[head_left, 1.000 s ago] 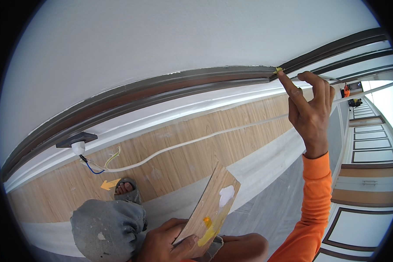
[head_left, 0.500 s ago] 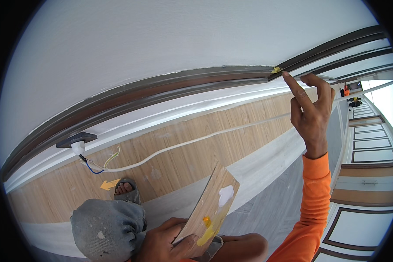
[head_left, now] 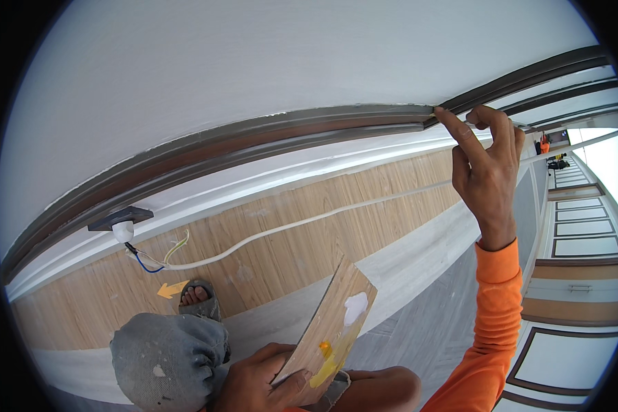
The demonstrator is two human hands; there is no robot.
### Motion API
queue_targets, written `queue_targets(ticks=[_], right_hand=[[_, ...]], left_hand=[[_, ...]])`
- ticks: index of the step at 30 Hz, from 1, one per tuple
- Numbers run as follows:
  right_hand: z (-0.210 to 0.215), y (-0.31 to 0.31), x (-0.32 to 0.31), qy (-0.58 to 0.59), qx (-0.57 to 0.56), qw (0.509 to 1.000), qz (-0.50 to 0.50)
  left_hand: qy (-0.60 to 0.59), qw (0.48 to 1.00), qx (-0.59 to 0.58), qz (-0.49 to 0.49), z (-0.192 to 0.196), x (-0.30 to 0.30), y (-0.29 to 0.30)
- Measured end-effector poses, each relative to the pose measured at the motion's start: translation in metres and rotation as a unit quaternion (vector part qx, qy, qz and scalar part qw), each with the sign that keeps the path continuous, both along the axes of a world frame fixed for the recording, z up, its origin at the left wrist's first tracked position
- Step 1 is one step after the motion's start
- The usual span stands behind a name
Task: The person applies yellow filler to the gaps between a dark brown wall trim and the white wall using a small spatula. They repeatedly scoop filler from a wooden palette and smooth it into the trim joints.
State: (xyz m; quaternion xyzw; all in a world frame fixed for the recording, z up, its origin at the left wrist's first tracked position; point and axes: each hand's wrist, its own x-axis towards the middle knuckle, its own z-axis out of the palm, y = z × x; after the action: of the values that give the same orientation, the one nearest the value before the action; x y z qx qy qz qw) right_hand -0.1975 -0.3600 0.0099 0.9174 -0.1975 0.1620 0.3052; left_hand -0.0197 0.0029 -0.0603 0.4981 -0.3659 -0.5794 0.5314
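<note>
My right hand (head_left: 486, 161) reaches up to the corner of a dark brown wall moulding (head_left: 268, 132). Its index finger is stretched out, the tip touching the joint where two lengths meet; the other fingers are bent and apart, with nothing in them. The fingertip hides most of that joint. Low in the view, my left hand (head_left: 257, 381) grips the lower end of a thin wooden board (head_left: 328, 312). The tilted board carries a white dab of paste (head_left: 355, 307), a small orange dab (head_left: 325, 348) and a smear of yellow paste (head_left: 326, 371).
A white cable (head_left: 309, 218) crosses the wood-look floor (head_left: 288, 240) from a white fitting (head_left: 123, 231) with loose wires by the wall. A yellow arrow sticker (head_left: 172, 290) lies near my sandalled foot (head_left: 199, 299). Panelled white cabinets (head_left: 577, 364) line the right.
My right hand has moved slightly up and left, its fingertip now on the joint. The yellow lump seen there earlier is covered or flattened. My left hand and the board stay put.
</note>
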Motion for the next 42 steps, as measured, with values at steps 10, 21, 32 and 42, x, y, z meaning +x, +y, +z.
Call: queue_targets(ticks=[10,21,32,42], right_hand=[[0.015,-0.016,-0.002,0.11,-0.162,0.98,0.031],[0.026,0.015,-0.014,-0.137,0.192,0.972,0.005],[-0.013,0.087,-0.076,-0.519,0.791,0.314,0.076],[-0.055,0.178,-0.116,-0.431,0.619,0.654,0.062]], left_hand=[[-0.027,0.999,0.016,-0.031,0.002,0.001,-0.003],[-0.004,0.999,0.016,-0.033,0.002,0.006,-0.002],[0.107,0.978,0.172,0.05,0.013,-0.017,-0.004],[0.198,0.955,0.141,0.169,0.013,-0.052,-0.009]])
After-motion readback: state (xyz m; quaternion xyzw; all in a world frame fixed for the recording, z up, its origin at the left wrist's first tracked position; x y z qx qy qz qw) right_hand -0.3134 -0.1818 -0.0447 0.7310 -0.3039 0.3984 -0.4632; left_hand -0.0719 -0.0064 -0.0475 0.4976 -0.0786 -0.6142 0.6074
